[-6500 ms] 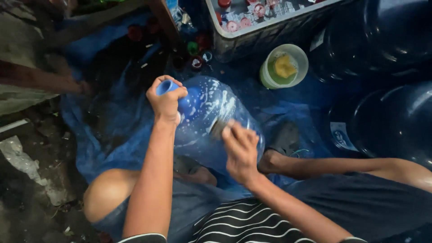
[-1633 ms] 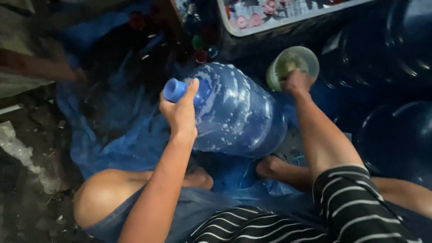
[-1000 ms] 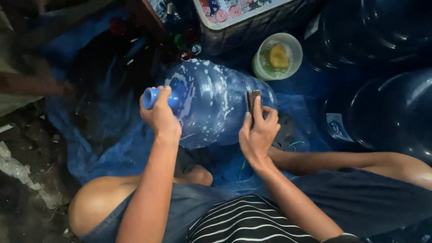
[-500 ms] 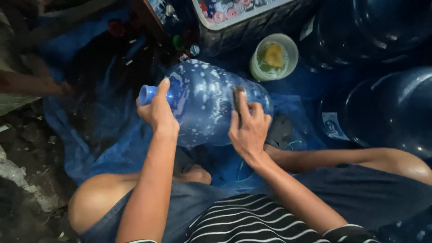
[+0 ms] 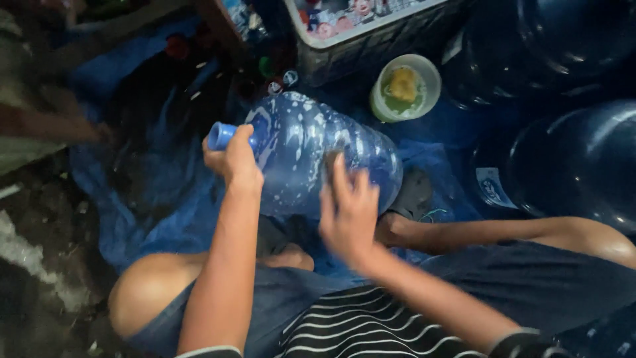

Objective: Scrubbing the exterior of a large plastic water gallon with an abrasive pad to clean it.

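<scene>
I see dark blue water jugs point(image 5: 570, 166) stacked at the right edge and a blue tarp point(image 5: 152, 205) spread over the ground below them. A grey crate point(image 5: 371, 40) sits at top centre, with a pale green bowl point(image 5: 405, 87) just beside its lower right corner holding a yellowish sponge-like lump.

The large translucent blue bottle point(image 5: 311, 156) lies on its side across my lap, flecked with white suds. Its long axis runs roughly left to right and slightly downward: the capped neck point(image 5: 222, 134) points left, the wide base right, near my knee. It rests above my legs, directly ahead of both hands.

My left hand point(image 5: 233, 158) is closed around the neck just behind the blue cap, fingers wrapped, steadying the bottle. This hand is at the narrow end.

My right hand point(image 5: 350, 212) lies on the bottle's flank toward the base, fingers extended and pressed flat to the curved wall. It is blurred; a small dark patch at the fingertips may be a scrubbing pad, but I cannot tell whether anything is pinched there. This hand is nearer the broad body; the bottle's surface lies up and away from its palm.

Small bottle caps point(image 5: 278, 83) are scattered above the neck.
</scene>
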